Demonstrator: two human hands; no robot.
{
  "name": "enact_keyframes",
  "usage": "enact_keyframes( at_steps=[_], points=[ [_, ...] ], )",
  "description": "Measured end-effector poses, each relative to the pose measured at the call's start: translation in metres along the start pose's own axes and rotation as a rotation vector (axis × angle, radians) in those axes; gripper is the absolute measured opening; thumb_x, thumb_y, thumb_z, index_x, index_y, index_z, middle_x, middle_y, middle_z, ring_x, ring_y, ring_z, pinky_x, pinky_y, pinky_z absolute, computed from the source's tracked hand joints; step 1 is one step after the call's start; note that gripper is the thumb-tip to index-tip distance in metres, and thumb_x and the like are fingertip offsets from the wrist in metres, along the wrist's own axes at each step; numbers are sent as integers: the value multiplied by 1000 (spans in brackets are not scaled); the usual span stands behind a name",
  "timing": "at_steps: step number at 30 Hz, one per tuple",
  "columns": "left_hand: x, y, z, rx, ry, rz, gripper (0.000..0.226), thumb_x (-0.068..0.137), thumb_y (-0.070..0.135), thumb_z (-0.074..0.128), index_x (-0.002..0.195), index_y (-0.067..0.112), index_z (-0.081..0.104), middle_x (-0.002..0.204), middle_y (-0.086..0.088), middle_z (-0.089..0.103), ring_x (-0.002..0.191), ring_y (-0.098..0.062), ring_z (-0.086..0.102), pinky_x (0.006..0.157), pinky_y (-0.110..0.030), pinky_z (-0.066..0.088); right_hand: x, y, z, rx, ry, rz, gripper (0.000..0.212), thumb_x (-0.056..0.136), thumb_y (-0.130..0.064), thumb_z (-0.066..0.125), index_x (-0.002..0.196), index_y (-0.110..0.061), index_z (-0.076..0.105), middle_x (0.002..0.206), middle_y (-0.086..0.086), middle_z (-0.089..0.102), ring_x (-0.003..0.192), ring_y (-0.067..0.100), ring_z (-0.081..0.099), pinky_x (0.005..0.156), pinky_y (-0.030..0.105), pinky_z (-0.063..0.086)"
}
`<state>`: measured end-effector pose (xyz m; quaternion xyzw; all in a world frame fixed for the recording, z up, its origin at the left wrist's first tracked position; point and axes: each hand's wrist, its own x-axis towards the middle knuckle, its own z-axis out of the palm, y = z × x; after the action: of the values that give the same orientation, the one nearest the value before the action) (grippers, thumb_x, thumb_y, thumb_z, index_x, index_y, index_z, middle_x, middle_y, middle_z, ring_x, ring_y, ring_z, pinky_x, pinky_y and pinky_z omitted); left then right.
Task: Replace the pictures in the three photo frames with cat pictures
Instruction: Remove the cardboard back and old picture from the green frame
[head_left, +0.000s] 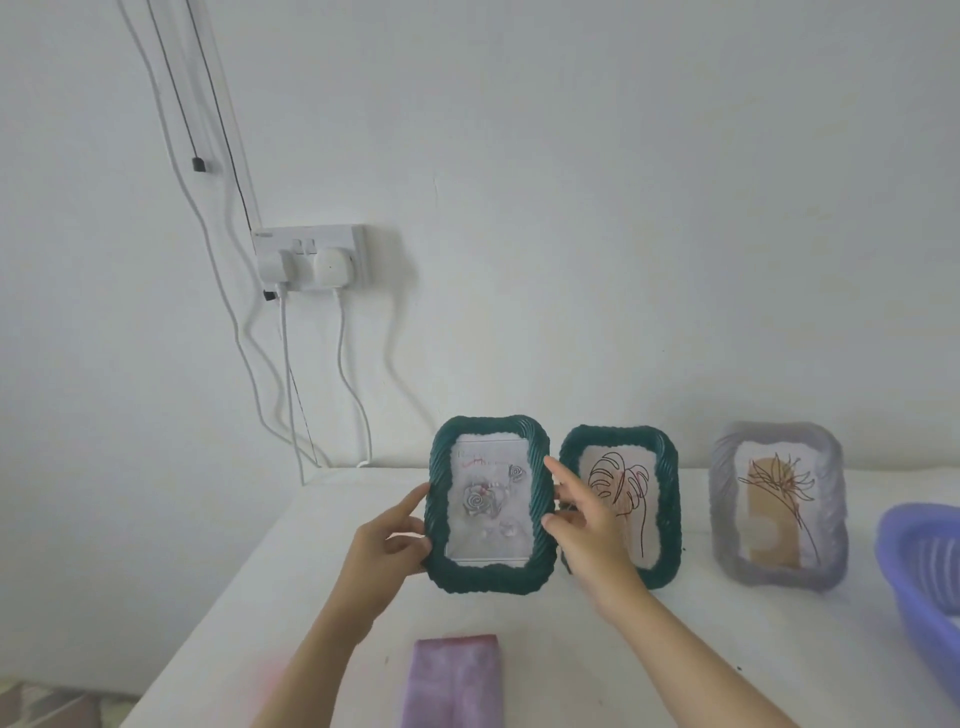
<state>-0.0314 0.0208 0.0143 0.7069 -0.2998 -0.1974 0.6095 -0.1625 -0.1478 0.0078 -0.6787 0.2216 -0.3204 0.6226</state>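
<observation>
I hold a dark green frame with a rose picture (488, 501) upright above the white table (701, 649). My left hand (387, 548) grips its left edge. My right hand (587, 530) touches its right edge with the fingers spread. Behind my right hand a second green frame with a leaf line drawing (644, 499) stands on the table. Further right stands a grey frame with a flower drawing (779, 506). No cat pictures are in view.
A purple-pink cloth (454, 680) lies at the near edge of the table. A blue plastic basket (919, 566) sits at the far right. A wall socket (309, 257) with plugs and hanging cables is on the white wall to the left.
</observation>
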Motion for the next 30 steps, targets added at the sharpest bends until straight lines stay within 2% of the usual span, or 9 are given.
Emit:
enact_keyframes(
  at_steps=[3, 5, 9, 12, 15, 18, 23, 27, 30],
  points=[
    [-16, 8, -2, -56, -95, -3, 58, 74, -1, 58, 120, 33, 57, 102, 3, 68, 72, -21, 63, 68, -29, 56, -15, -9, -13, 107, -34, 38, 60, 85, 10, 48, 127, -33, 52, 104, -2, 69, 86, 15, 60, 83, 33, 51],
    [-26, 11, 0, -68, -158, -12, 61, 67, 4, 57, 120, 36, 57, 112, 9, 68, 75, -23, 65, 71, -34, 56, -27, -11, -21, 183, -58, 67, 58, 85, 12, 47, 123, -32, 55, 102, -3, 72, 91, 19, 60, 84, 40, 46],
    [-39, 11, 13, -70, -236, -40, 62, 66, 4, 55, 120, 36, 57, 114, 10, 67, 83, -27, 68, 78, -38, 56, -49, -16, -37, 294, -41, 92, 54, 85, 13, 50, 121, -27, 57, 103, -4, 72, 94, 14, 67, 79, 27, 52],
    [-42, 9, 26, -49, -249, -80, 57, 71, 6, 59, 118, 39, 55, 115, 5, 67, 97, -15, 67, 86, -32, 51, -61, -21, -46, 317, 35, 56, 56, 82, 14, 53, 118, -29, 57, 98, -1, 74, 90, 12, 69, 76, 24, 55],
    [-40, 13, 44, 80, -147, -52, 49, 85, 10, 61, 118, 45, 51, 120, 3, 60, 100, 0, 62, 82, -19, 48, -72, -25, -51, 134, 118, -36, 56, 82, 11, 58, 116, -33, 57, 94, -12, 73, 94, 9, 68, 84, 23, 53],
    [-43, 29, 68, 58, -65, 56, 45, 89, 16, 55, 121, 46, 46, 108, 5, 66, 88, -5, 67, 79, -27, 54, -82, -24, -52, -58, 130, -128, 57, 82, 7, 59, 119, -37, 54, 101, -9, 73, 100, 7, 66, 88, 26, 51],
    [-44, 53, 102, 79, -74, 113, 25, 90, 30, 53, 101, 53, 53, 81, 9, 68, 66, -9, 69, 64, -29, 58, -94, -20, -41, -336, 66, -256, 65, 81, 11, 55, 124, -36, 49, 101, -16, 71, 94, -3, 65, 70, 7, 44],
    [-37, 47, 104, 142, -17, 67, 16, 85, 14, 59, 94, 26, 63, 69, -2, 70, 58, -14, 68, 66, -34, 58, -105, -14, -37, -422, -38, -268, 69, 83, 8, 56, 124, -46, 43, 112, -21, 65, 101, -10, 59, 77, 3, 41],
    [-34, 41, 98, 144, -8, 26, 24, 82, 2, 51, 92, 20, 63, 70, -8, 70, 59, -22, 66, 64, -32, 59, -112, -18, -42, -385, -43, -247, 56, 87, -7, 59, 126, -45, 45, 110, -17, 67, 93, -2, 64, 79, 10, 47]
  ],
)
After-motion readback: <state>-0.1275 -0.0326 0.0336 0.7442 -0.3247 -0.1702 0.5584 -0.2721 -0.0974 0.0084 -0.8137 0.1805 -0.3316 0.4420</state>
